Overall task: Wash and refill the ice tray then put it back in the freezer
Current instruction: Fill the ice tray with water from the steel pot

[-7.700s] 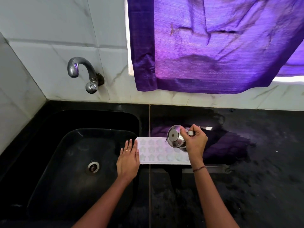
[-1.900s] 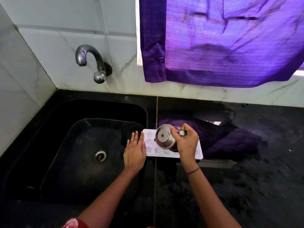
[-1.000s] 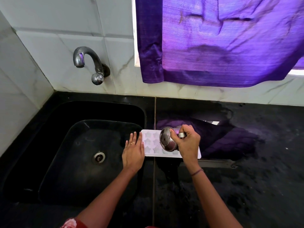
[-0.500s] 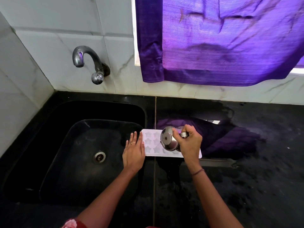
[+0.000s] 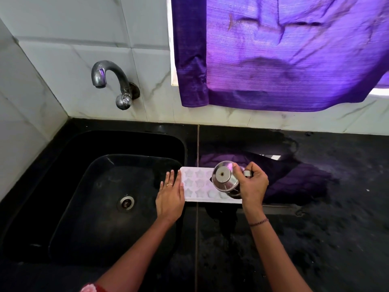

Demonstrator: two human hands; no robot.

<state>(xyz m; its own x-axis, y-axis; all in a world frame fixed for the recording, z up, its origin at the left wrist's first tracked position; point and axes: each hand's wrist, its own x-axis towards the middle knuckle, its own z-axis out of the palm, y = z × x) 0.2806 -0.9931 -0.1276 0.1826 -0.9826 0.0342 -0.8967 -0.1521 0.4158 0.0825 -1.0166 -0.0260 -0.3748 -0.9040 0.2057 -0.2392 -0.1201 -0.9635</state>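
Note:
A white ice tray (image 5: 196, 182) with star-shaped cells lies flat on the black counter, its left end at the sink's right rim. My left hand (image 5: 170, 198) rests flat with straight fingers against the tray's left end. My right hand (image 5: 251, 185) grips a small steel cup (image 5: 224, 179), tipped on its side over the tray's middle cells with its base towards me. The hand and cup hide the tray's right part. No stream of water is visible.
A black sink (image 5: 105, 207) with a round drain (image 5: 126, 202) lies left of the tray. A steel tap (image 5: 111, 81) juts from the tiled wall above it. A purple curtain (image 5: 284, 53) hangs behind. Black counter (image 5: 315, 239) extends right and towards me.
Over the last seconds the tipped cup has shifted a little along the tray, left and then back right. My left hand has stayed flat at the tray's left end.

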